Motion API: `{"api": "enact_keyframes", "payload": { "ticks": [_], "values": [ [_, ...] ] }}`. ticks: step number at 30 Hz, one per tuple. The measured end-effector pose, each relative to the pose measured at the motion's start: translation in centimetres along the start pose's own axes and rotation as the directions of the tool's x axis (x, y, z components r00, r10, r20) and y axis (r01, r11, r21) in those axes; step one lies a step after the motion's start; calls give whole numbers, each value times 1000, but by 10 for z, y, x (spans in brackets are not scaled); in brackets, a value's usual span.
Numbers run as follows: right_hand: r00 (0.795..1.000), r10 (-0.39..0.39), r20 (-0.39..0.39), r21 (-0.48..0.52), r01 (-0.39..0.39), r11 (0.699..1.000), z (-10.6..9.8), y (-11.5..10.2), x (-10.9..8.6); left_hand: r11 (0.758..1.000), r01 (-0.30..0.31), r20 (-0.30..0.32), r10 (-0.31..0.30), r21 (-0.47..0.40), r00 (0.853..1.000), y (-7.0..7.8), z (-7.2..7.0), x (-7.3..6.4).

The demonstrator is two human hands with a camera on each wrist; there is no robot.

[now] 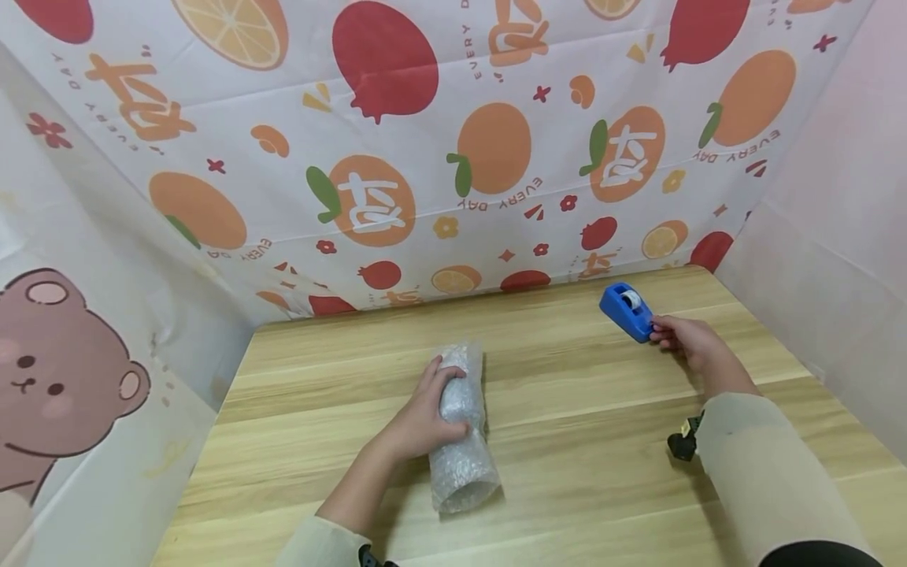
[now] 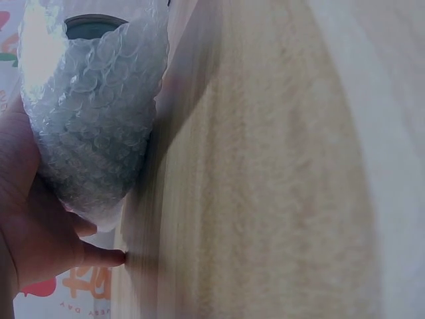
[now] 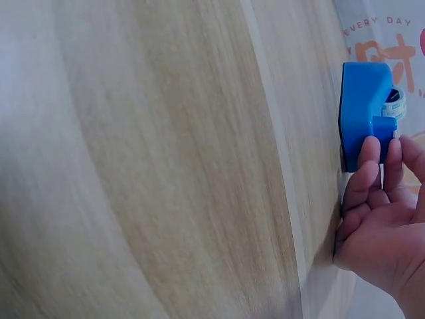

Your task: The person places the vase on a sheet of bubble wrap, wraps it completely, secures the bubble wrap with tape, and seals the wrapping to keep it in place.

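A roll of bubble wrap (image 1: 464,465) lies lengthwise on the table, its open end towards me. Inside that end, the left wrist view shows the dark rim of a round object (image 2: 93,28); the wrap hides its body. My left hand (image 1: 425,417) grips the roll from its left side, thumb and fingers curved over the top. At the back right stands a blue tape dispenser (image 1: 625,313) with a small roll of clear tape (image 3: 394,105). Fingertips of my right hand (image 1: 690,339) pinch the tape's end at the dispenser's cutter; the strip itself is barely visible.
The wood-grain table (image 1: 567,425) meets a fruit-printed cloth (image 1: 425,181) hanging along its back edge. Pale cloth hangs at the right, and a cloth with a printed bear (image 1: 64,370) hangs at the left. A wrist camera (image 1: 683,442) sits on the right sleeve.
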State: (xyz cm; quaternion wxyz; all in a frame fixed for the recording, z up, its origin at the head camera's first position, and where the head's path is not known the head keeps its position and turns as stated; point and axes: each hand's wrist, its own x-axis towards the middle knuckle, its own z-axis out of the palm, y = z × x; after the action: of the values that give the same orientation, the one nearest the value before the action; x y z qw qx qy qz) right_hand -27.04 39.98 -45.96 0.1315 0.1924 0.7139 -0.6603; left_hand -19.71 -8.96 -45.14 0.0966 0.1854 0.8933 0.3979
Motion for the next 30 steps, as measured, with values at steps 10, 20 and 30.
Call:
{"api": "enact_keyframes", "payload": {
  "ticks": [10, 20, 30],
  "values": [
    [999, -11, 50, 40, 9, 999, 0, -5, -1, 1000, 9, -6, -9, -1, 1000, 2, 0, -2],
    [994, -37, 102, 62, 31, 998, -7, 0, 0, 1000, -9, -12, 9, -3, 1000, 1, 0, -2],
    [976, -116, 184, -39, 125, 991, -6, 4, -6, 1000, -7, -5, 7, -1, 1000, 1, 0, 0]
  ]
}}
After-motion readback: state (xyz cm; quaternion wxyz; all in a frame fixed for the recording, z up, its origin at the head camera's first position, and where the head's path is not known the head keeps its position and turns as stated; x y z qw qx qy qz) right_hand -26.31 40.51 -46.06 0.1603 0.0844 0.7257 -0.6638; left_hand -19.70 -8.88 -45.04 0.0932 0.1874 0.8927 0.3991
